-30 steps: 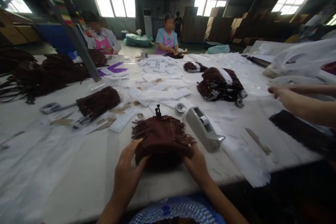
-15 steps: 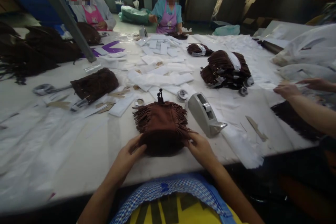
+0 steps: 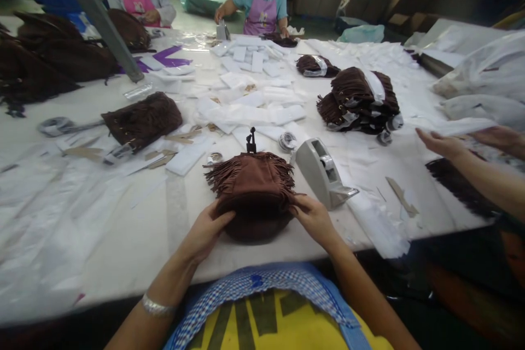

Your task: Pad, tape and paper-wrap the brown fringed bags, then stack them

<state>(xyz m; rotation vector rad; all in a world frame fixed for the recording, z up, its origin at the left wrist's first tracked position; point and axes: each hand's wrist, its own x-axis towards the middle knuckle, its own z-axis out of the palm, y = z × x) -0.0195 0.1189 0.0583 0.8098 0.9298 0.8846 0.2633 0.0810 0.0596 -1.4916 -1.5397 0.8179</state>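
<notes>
A brown fringed bag (image 3: 256,180) lies at the table's front edge, its rounded dark base towards me and fringe at both sides. My left hand (image 3: 211,229) grips its left lower edge, thumb on top. On the right lower edge, my right hand (image 3: 309,216) pinches the bag near the fringe. Dark tassel-like ends (image 3: 251,140) stick up behind the bag's far side. A grey tape dispenser (image 3: 324,172) stands just right of the bag. Beyond the bag lie a roll of tape (image 3: 287,141) and another small ring-shaped roll (image 3: 214,158).
Taped dark fringed bags (image 3: 361,101) are stacked at right; another brown bag (image 3: 143,120) lies left. White paper pieces (image 3: 250,115) cover the middle. A grey post (image 3: 102,27) rises at left. A co-worker's hands (image 3: 443,145) handle a plastic bag at right; two people sit across.
Both my hands stay on the bag, whose near edge is tipped up slightly. The co-worker's hands at right have spread a plastic bag. The view has tilted down a little.
</notes>
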